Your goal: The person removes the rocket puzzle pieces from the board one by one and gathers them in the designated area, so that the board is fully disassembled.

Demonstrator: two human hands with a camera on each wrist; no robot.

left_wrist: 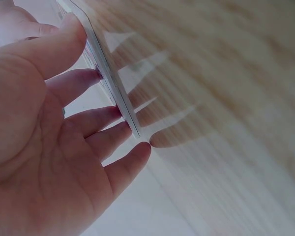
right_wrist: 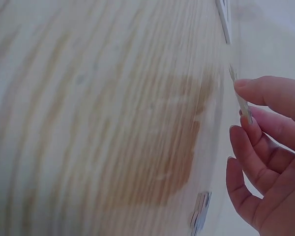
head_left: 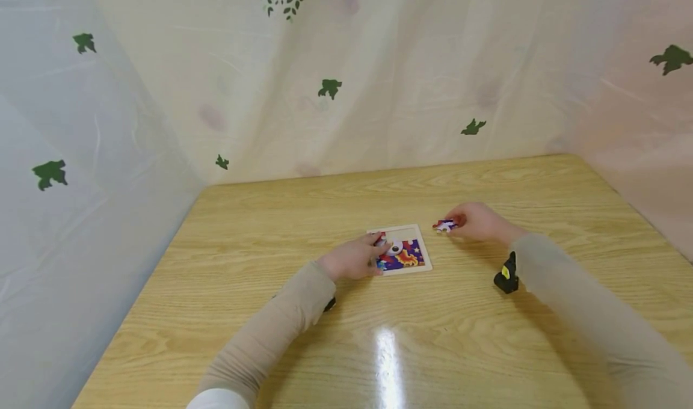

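A square jigsaw puzzle (head_left: 414,258) in a pale frame lies on the table, with a purple, red and orange picture. Bare board shows in its upper part. My left hand (head_left: 354,258) rests on its left side, partly covering the picture. In the left wrist view, that hand's fairly straight fingers (left_wrist: 91,120) touch the board along its edge. To the right of the frame, my right hand (head_left: 476,222) pinches a purple, red and white puzzle piece (head_left: 445,225) between thumb and fingers, above the table. Seen from the right wrist, the piece (right_wrist: 243,105) is nearly edge-on.
A small stack of thin flat pieces (right_wrist: 200,214) lies on the table below the right hand. The wooden table (head_left: 243,234) meets pale curtains (head_left: 379,84) with green leaf shapes at the back and sides. A black device (head_left: 506,276) hangs under the right wrist.
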